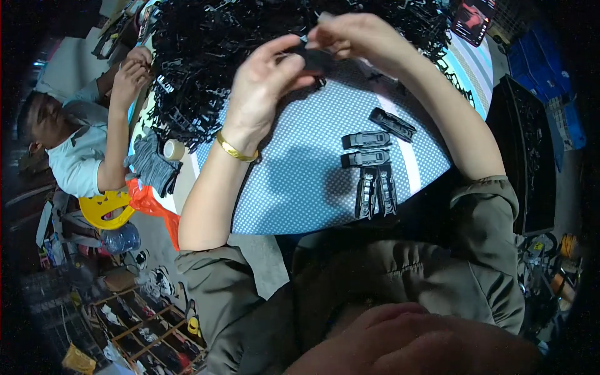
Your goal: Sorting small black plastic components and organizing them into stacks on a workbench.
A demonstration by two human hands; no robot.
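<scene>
In my head feed, the left hand [259,78] pinches a black part [317,60] between thumb and fingers, over the far half of the table. The right hand [359,37] has its fingertips bunched beside that part; I can't tell whether they grip it.

Right of the table I have a black box [542,215], its contents too dark for me to sort out, and blue crates [537,59] beyond. At lower left, a rack [139,326] has small things in its compartments. An orange bag [150,201] hangs by the table's left edge, above a clear jug [122,239].

The table's patterned cloth [294,144] carries five black units [365,158] grouped near the right forearm and a heap [194,62] of black pieces along the far side. At left I see a co-worker [81,144] and a yellow stool [103,210].
</scene>
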